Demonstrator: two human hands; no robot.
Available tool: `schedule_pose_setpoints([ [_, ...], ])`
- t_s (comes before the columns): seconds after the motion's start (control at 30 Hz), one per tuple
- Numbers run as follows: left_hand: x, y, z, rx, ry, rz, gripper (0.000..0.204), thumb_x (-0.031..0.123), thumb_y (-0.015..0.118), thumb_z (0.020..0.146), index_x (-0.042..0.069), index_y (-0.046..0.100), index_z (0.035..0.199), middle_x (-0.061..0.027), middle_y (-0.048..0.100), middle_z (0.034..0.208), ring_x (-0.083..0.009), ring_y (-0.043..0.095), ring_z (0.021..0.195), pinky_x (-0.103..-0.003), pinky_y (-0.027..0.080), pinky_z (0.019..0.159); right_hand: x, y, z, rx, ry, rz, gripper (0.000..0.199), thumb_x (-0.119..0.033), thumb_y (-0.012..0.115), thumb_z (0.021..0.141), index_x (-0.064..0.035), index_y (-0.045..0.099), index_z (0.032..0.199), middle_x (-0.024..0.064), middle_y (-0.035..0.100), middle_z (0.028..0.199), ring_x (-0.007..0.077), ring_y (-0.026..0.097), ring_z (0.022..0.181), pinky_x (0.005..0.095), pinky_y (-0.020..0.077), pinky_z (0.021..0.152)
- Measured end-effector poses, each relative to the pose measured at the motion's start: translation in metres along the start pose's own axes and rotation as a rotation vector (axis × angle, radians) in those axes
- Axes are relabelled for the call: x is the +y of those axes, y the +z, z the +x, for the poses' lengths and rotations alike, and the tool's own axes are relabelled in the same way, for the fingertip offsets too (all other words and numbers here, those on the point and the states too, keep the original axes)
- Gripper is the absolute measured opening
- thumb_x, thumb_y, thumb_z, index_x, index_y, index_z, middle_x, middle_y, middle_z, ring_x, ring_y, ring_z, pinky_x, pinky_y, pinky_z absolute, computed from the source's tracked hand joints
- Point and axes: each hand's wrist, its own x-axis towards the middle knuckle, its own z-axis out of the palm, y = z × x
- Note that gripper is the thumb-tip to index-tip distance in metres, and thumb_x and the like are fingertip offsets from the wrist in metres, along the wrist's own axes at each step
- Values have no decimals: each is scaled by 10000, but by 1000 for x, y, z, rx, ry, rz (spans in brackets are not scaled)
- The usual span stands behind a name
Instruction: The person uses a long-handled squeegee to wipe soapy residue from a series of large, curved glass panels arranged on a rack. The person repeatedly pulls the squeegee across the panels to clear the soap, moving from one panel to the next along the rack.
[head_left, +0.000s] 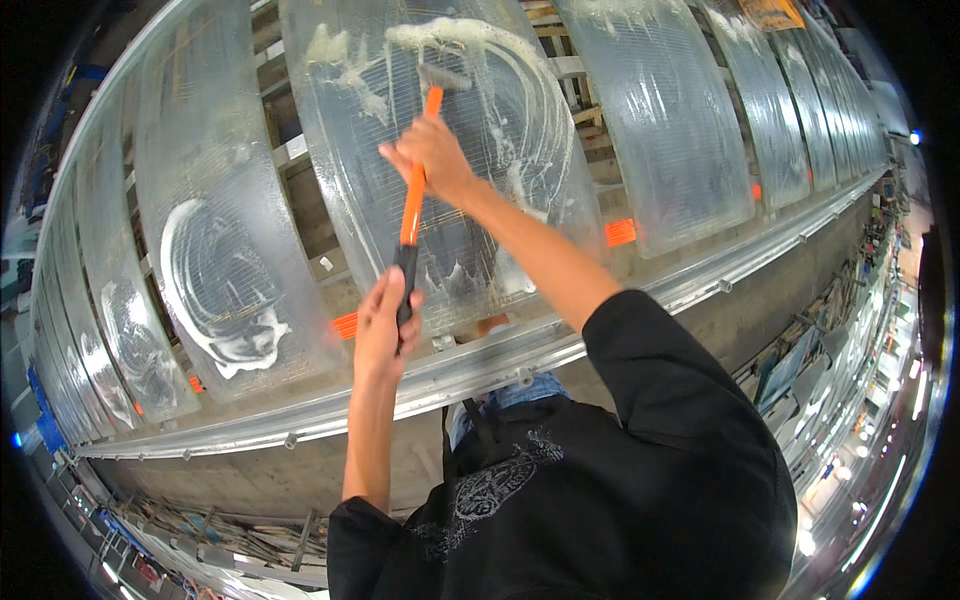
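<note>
Orange-handled brush [414, 190] between left hand [385, 325], right hand [435, 155]

My left hand [385, 325] grips the black end and my right hand [435, 155] the middle of an orange-handled brush [413, 200], its head pressed into white foam on a clear ribbed plastic panel [470, 200].

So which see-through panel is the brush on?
Follow the long metal rail to the row of clear panels above it. The panel under the orange-handled brush, held by both hands, is the middle one, the only one with foam swirled at its top.
</note>
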Motion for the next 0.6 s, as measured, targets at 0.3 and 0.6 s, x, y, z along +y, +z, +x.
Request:
schedule_pose_setpoints([
  [0.3,-204,-92,-196,-22,-71,155,415,352,551,1073,51,586,1357,3,563,774,-38,451,550,-194,325,489,-214,-40,-209,-178,106,80,419,-159,798,833,-125,450,602,44,438,636,258,473,672,401,422,710],
  [0.6,-208,-117,-206,48,-216,27,369,306,602,1050,55,631,1320,-3,592,750,-42,445,509,-193,321,453,-230,-38,-216,-218,97,95,392,-185,806,831,-132,475,627,21,453,625,218,516,673,358,458,764],
])
